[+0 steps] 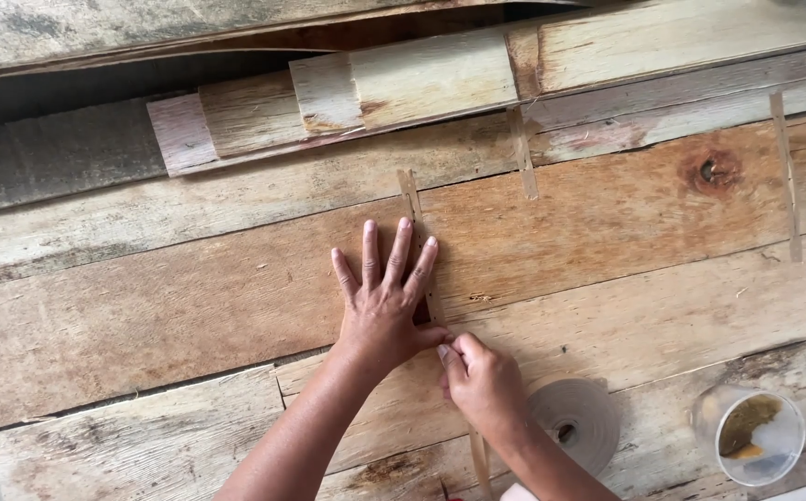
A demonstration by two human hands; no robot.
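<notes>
While my left hand [383,301] lies flat on the veneer sheet [190,306] with its fingers spread, its fingertips touch the thin tape strip [414,209] running across the seam; my right hand [483,382] pinches that strip's lower part just beside the left thumb. A tape roll [581,422] lies beside my right wrist, a plastic cup [749,434] near it; 3 more strips [522,153] cross seams farther right

A clear plastic cup [749,436] with a brown residue inside stands at the lower right. Short loose boards [347,97] lie overlapped along the top. A dark knot [707,171] marks a reddish sheet, with thin tape strips [522,153] stuck across seams farther right.
</notes>
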